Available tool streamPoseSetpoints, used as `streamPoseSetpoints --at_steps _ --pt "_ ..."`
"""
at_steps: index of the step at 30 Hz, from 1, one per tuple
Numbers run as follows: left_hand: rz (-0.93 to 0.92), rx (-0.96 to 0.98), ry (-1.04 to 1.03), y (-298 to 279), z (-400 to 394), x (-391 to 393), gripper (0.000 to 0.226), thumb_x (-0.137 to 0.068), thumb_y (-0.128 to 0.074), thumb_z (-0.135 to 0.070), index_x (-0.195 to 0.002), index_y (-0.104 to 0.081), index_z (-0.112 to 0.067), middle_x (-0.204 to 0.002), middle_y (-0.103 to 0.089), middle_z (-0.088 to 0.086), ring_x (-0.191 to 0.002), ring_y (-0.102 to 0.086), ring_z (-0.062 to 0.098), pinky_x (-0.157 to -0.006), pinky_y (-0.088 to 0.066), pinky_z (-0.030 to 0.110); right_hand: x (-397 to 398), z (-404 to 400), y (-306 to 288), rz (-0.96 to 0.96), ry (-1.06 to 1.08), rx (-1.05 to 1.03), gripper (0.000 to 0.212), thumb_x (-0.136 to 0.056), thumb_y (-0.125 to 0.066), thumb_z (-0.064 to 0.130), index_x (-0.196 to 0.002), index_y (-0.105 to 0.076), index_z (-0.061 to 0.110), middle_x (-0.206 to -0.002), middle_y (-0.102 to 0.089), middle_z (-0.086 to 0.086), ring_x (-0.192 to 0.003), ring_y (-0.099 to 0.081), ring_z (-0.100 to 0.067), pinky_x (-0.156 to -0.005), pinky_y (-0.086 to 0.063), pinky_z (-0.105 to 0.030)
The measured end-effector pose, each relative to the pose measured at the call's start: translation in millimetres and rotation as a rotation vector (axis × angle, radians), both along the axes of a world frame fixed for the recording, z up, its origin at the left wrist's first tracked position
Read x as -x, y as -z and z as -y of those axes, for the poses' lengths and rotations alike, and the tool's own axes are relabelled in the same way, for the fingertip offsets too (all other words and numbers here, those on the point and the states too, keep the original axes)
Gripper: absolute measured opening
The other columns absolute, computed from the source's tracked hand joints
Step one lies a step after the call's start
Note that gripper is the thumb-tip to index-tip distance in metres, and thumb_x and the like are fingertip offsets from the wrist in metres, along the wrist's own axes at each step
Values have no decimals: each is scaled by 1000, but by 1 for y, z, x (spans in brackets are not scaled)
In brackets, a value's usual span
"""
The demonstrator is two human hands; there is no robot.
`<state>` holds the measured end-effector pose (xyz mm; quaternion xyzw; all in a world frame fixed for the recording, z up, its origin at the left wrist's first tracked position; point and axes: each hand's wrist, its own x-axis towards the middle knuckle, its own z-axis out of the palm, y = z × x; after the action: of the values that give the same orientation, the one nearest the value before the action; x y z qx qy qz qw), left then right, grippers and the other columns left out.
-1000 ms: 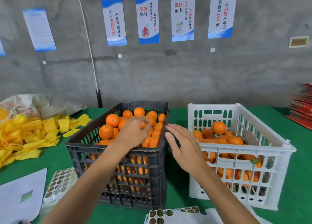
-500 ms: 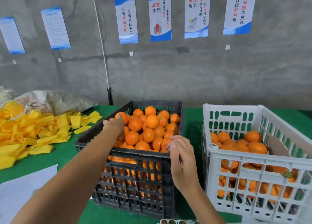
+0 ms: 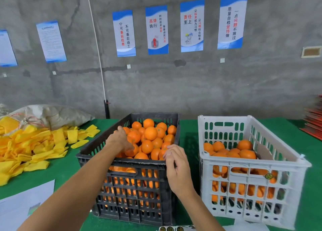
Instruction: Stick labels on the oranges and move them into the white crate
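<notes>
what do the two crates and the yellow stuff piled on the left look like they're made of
Black crate: looks like rigid moulded plastic, matte, with slotted lattice walls and a thick rim. White crate: likely the same kind of plastic, slightly glossier, with moulded slots and ribs. Yellow pieces: probably soft foam netting sleeves, going by their flattened, limp shape, though the texture is too blurred to be sure.

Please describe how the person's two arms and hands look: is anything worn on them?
Both arms are bare up to the frame edge: no sleeves show. The left hand and right hand wear no gloves, and no rings, watch or bracelet can be seen on the fingers or wrists.
</notes>
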<state>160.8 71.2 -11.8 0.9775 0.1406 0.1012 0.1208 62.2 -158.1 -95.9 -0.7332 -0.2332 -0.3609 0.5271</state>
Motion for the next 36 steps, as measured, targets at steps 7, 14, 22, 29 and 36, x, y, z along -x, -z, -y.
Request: streamPoseSetpoints --at_steps 7,14,22,29,36 --pt "712 348 516 5 49 90 77 -74 -79 -53 -141 -47 -31 -123 -41 -15 -112 -53 3 -88 -43 9 30 0 -20 -242 -26 -15 43 -99 -34 70 -124 -59 46 -123 -59 28 -130 -45 1 -112 -39 -36" --pt "1037 329 678 84 87 156 70 -82 -79 -39 -141 -51 -16 -131 -42 7 -129 -44 12 -102 -42 20 81 7 8 -50 -53 -17 54 -97 -57 61 -144 -51 35 -139 -54 19 -133 -53 -12 -106 -46 -32" --pt "372 791 643 175 92 196 46 -79 -72 -42 -122 -56 -32 -116 -55 -5 -103 -60 9 -79 -50 16 84 55 103 -382 -25 56 22 -103 -59 26 -92 -77 24 -90 -76 11 -84 -72 -11 -79 -59 -46" --pt "95 1084 583 236 98 217 54 -74 -62 -86 -110 -64 -46 -104 -73 -6 -94 -70 14 -83 -57 26 81 76 154 -521 -14 655 32 -97 -63 44 -122 -72 25 -103 -50 20 -70 -55 -8 -69 -45 -24" --pt "50 1021 604 245 98 214 65 -76 -58 -85 -117 -63 -35 -102 -71 -4 -92 -71 19 -76 -60 32 76 78 153 -611 -104 614 67 -85 -51 65 -121 -74 13 -99 -47 13 -64 -48 -7 -69 -45 -22"
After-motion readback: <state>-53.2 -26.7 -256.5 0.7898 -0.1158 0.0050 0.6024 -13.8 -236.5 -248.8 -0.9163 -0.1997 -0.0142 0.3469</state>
